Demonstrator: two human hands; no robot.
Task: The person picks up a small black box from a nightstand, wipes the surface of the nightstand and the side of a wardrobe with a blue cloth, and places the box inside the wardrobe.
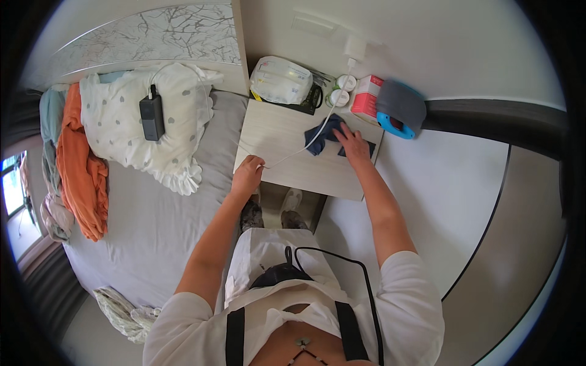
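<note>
My left hand [247,176] is at the front left edge of a pale wooden bedside table [274,137], with its fingertips pinched on a thin white charging cable [296,152]. The cable runs up across the tabletop to a white plug [355,47] at the wall. Over a dark blue cloth [317,138] on the right half of the table lies my right hand [354,145], its fingers spread and pressing on it. The cloth is crumpled and shows on both sides of the hand, which hides its middle.
Along the table's back stand a white soft pack [281,80], two small round containers [337,97], a red-and-white box [367,96] and a grey-and-blue object [400,108]. The bed at left holds a pillow [177,131], a black power bank [152,117] and orange clothing [82,177].
</note>
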